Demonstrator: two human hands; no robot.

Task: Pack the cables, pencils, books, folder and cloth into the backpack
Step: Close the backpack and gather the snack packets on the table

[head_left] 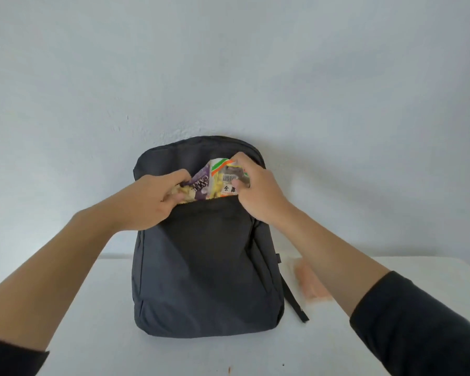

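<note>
Here, colourful printed packets [217,183] are gripped by the left hand [158,202] and right hand [255,191] at the front pocket of a dark backpack [204,267], which is stood on a white table [92,335].

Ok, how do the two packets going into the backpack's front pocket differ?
The purple packet sits left, pinched by the left hand; the white packet with orange and green stripes sits right, held by the right hand. The purple one pokes out less; the striped one stands taller. Both are half inside the backpack pocket.
</note>
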